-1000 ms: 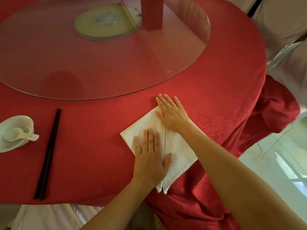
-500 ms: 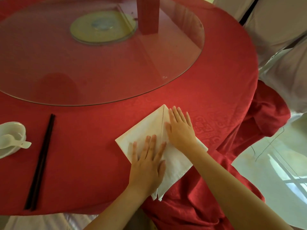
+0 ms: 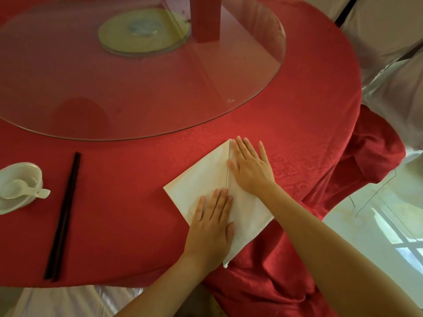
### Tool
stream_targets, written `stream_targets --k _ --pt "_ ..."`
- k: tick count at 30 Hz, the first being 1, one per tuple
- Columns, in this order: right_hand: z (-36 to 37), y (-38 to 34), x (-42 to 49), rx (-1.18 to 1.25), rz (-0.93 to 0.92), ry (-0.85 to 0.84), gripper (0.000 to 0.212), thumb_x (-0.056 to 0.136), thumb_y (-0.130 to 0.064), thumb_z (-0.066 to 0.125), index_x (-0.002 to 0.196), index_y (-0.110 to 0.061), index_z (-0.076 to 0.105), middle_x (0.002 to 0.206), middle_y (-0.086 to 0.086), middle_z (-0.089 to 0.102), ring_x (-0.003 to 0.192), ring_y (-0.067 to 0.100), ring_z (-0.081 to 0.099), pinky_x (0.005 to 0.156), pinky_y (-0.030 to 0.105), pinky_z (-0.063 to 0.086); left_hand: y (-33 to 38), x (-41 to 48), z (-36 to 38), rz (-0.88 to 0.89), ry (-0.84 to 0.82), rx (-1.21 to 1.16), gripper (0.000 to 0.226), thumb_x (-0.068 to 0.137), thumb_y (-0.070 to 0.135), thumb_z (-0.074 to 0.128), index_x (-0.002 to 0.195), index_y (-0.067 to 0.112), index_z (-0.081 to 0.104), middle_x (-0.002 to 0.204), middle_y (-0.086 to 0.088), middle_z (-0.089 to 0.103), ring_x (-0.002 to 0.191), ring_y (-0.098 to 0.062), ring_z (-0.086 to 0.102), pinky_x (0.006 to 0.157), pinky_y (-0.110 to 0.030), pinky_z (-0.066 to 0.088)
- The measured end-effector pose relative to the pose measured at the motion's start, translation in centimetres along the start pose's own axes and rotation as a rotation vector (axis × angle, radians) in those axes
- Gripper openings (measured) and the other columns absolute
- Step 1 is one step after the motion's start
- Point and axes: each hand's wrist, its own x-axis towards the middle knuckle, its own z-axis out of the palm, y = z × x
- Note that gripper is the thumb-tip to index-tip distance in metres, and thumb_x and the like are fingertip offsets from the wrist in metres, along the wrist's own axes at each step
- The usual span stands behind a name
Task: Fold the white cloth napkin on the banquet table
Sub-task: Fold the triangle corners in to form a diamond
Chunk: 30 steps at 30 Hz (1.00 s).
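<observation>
The white cloth napkin (image 3: 201, 179) lies on the red tablecloth (image 3: 128, 197) near the table's front edge, folded into a kite shape with a straight seam down its middle. Its lower tip hangs over the table edge. My left hand (image 3: 211, 225) rests flat on the lower left flap, fingers together. My right hand (image 3: 250, 168) presses flat on the upper right flap beside the seam, fingers spread. Neither hand grips the cloth.
A round glass turntable (image 3: 229, 106) covers the table's middle, with a red box (image 3: 206, 19) on it. Dark chopsticks (image 3: 64, 213) and a white bowl with a spoon (image 3: 18, 186) lie at the left. Covered chairs (image 3: 389, 42) stand at the right.
My right hand slid from the napkin's top corner to the right flap, flattening it. The left hand stayed on the lower left flap. The camera view shifted slightly.
</observation>
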Motion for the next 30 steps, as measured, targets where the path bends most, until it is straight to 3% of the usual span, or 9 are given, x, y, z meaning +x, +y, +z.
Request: stream_targets --k 4,7,9,11,15,19,22,26,30 --pt "-0.7 1.4 1.5 -0.013 0.077 -0.062 0.061 0.095 -0.048 0.013 0.147 -0.016 0.005 0.158 -0.001 0.005 0.145 0.016 -0.002 0.117 0.047 -0.009 -0.1 -0.1 0.0 0.009 0.006 0.031 0.055 0.092 0.037 0.027 0.137 0.009 0.042 0.144 -0.008 0.043 0.134 -0.023 0.038 0.103 -0.048 0.042" --pt "-1.9 1.2 1.1 0.183 0.103 -0.1 0.059 0.097 -0.046 0.014 0.147 -0.014 0.01 0.158 0.001 0.006 0.145 0.016 -0.002 0.118 0.043 -0.005 0.1 0.0 -0.6 0.016 -0.027 0.052 0.056 0.09 0.036 0.027 0.134 0.009 0.046 0.142 -0.008 0.046 0.132 -0.023 0.041 0.102 -0.046 0.044" --pt "-2.9 1.5 -0.3 0.379 0.16 0.068 0.049 0.099 -0.036 0.025 0.14 -0.01 0.035 0.151 0.008 0.032 0.142 0.024 0.02 0.117 0.04 0.014 0.0 0.5 -1.3 0.013 -0.011 0.026 0.055 0.086 0.035 0.028 0.126 0.01 0.056 0.137 -0.008 0.053 0.127 -0.023 0.049 0.101 -0.045 0.045" --pt "-4.0 2.0 -2.0 0.418 0.236 0.229 0.033 0.096 -0.024 0.035 0.113 -0.006 0.058 0.122 0.014 0.059 0.118 0.034 0.047 0.097 0.041 0.036 -0.1 2.2 -1.6 0.007 0.037 -0.072 0.05 0.086 0.031 0.028 0.121 0.011 0.058 0.139 -0.01 0.051 0.128 -0.025 0.047 0.106 -0.042 0.037" --pt "-4.6 2.4 -4.0 0.365 0.288 0.058 0.019 0.09 -0.025 0.05 0.093 -0.007 0.057 0.099 0.011 0.058 0.094 0.03 0.051 0.073 0.038 0.042 -1.6 7.2 -0.9 -0.046 0.038 -0.101 0.057 0.096 0.036 0.028 0.146 0.011 0.018 0.158 -0.008 0.011 0.145 -0.023 0.004 0.117 -0.045 -0.002" --pt "-5.2 2.4 -4.0 0.361 0.235 -0.104 0.022 0.087 -0.028 0.054 0.099 -0.01 0.051 0.101 0.009 0.056 0.089 0.028 0.053 0.07 0.036 0.041 -2.2 8.9 0.7 -0.074 -0.044 -0.06 0.064 0.096 0.048 0.019 0.147 0.016 -0.001 0.159 -0.005 -0.002 0.145 -0.019 -0.009 0.115 -0.044 -0.012" --pt "-5.6 2.7 -4.2 0.38 0.252 -0.205 0.029 0.083 -0.03 0.059 0.101 -0.01 0.049 0.098 0.007 0.053 0.084 0.025 0.051 0.069 0.036 0.042 -3.4 8.8 -0.3 -0.061 0.037 -0.302 0.059 0.097 0.035 0.035 0.147 0.013 0.013 0.157 -0.009 0.012 0.145 -0.021 0.004 0.116 -0.043 -0.004" --pt "-6.8 4.2 -5.5 0.351 0.303 -0.396 0.029 0.081 -0.034 0.063 0.094 -0.012 0.051 0.091 0.002 0.051 0.083 0.021 0.048 0.07 0.033 0.038 -9.2 7.5 -3.2 -0.341 0.268 -0.363 0.039 0.082 0.008 0.057 0.121 0.005 0.055 0.119 -0.018 0.06 0.113 -0.036 0.051 0.096 -0.047 0.038" --pt "-6.9 4.7 -7.6 0.387 0.315 -0.432 0.02 0.08 -0.028 0.063 0.079 -0.013 0.049 0.086 0.004 0.052 0.08 0.021 0.048 0.069 0.032 0.038 -12.8 6.2 -4.7 -0.452 0.013 -0.437 0.02 0.084 0.027 0.062 0.098 0.013 0.062 0.09 -0.004 0.061 0.086 -0.021 0.055 0.07 -0.032 0.042"
